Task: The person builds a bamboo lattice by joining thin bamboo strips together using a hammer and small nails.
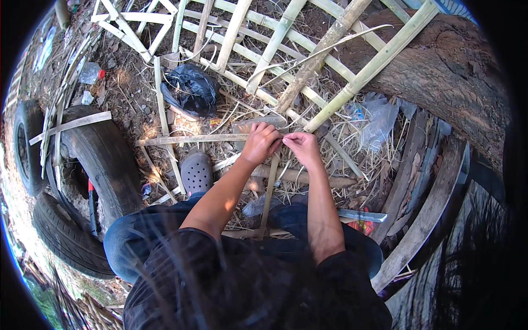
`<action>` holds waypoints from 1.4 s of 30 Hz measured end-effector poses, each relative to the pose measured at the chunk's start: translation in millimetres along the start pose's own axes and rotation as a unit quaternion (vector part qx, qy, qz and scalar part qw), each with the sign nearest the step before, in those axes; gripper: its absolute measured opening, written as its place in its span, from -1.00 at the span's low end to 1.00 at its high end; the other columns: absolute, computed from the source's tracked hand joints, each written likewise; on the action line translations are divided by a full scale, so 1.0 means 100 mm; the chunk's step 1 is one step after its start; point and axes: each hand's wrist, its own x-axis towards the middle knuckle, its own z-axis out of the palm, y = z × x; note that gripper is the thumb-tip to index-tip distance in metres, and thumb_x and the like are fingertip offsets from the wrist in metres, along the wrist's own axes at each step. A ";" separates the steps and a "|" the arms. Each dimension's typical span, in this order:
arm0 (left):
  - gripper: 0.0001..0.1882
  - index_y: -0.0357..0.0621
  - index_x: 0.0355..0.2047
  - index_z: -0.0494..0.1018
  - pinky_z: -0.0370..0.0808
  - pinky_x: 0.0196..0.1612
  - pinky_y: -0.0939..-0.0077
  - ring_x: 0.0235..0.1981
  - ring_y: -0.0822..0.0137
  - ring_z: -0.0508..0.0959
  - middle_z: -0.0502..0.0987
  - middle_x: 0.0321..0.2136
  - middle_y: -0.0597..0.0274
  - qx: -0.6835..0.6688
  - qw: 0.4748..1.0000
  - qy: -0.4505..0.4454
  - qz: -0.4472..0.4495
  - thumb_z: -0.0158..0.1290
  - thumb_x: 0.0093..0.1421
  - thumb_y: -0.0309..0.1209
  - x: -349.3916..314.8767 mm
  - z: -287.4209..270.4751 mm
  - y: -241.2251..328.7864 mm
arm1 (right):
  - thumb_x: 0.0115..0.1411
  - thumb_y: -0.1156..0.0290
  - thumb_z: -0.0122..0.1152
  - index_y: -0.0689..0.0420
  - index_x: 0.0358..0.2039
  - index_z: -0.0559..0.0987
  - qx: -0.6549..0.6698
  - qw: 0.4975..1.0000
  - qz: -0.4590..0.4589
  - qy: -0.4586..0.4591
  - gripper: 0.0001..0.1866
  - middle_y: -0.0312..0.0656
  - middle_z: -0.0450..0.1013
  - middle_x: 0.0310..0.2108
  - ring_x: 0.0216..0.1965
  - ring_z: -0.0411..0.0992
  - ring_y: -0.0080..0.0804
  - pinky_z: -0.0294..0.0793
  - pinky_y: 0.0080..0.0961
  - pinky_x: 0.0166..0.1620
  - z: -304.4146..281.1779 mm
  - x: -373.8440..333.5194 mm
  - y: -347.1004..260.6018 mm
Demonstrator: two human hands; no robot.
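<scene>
The pale strip (192, 139) stretches left from the closer left hand (261, 144), grip curled closed; right hand (304, 148) pinches, on what I can't tell.

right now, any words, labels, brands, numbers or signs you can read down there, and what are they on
No readable text anywhere in view.
Wrapper, red and yellow: too small and blurred to tell any print.
Tyre: no lettering can be made out.
Black bag and clog: none legible.
Bamboo strip by the left hand: no lettering seen.
</scene>
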 end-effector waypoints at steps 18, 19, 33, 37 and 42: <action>-0.83 -0.09 -0.41 0.48 0.32 -0.19 0.27 -0.31 0.19 0.45 0.49 -0.46 0.26 -0.041 0.996 -0.071 0.046 0.21 -0.05 -0.48 0.11 0.03 -0.01 | 0.07 0.36 0.40 0.24 -0.53 0.56 -0.144 0.989 0.023 -0.016 -0.77 -0.29 0.52 -0.56 -0.52 0.45 -0.58 0.44 -0.58 -0.40 -0.31 -0.05 -0.16; -0.84 -0.09 -0.42 0.48 0.32 -0.20 0.27 -0.32 0.19 0.45 0.49 -0.47 0.25 -0.032 0.996 -0.074 0.038 0.20 -0.05 -0.48 0.13 0.02 0.00 | 0.07 0.35 0.40 0.22 -0.54 0.55 -0.139 0.987 0.060 -0.052 -0.76 -0.29 0.50 -0.59 -0.54 0.43 -0.58 0.42 -0.58 -0.41 -0.50 -0.05 -0.20; -0.84 -0.11 -0.55 0.40 0.27 -0.24 0.31 -0.43 0.19 0.42 0.41 -0.62 0.23 -0.011 0.997 -0.080 -0.001 0.21 -0.03 -0.50 0.10 0.01 -0.02 | -0.10 0.29 0.41 0.14 -0.26 0.51 -0.463 0.879 0.114 -0.004 -0.60 -0.01 0.54 -0.34 -0.26 0.52 0.00 0.47 -0.17 -0.18 -1.93 -0.24 0.71; -0.86 -0.09 -0.55 0.43 0.27 -0.24 0.32 -0.43 0.22 0.42 0.38 -0.63 0.24 -0.018 0.996 -0.087 -0.001 0.22 -0.04 -0.49 0.09 0.02 -0.04 | -0.06 0.33 0.35 0.15 -0.27 0.52 -0.510 0.856 0.080 -0.024 -0.67 0.01 0.51 -0.32 -0.23 0.48 0.09 0.46 -0.10 -0.14 -1.93 -0.25 0.57; -0.89 -0.08 -0.52 0.48 0.28 -0.23 0.34 -0.43 0.24 0.43 0.42 -0.61 0.27 -0.012 0.996 -0.085 0.001 0.22 -0.04 -0.49 0.10 0.01 -0.03 | -0.08 0.47 0.34 0.10 -0.21 0.54 -0.562 0.825 -0.047 -0.027 -0.66 -0.08 0.41 -0.10 -0.19 0.48 0.02 0.48 -0.10 -0.11 -2.11 -0.40 0.17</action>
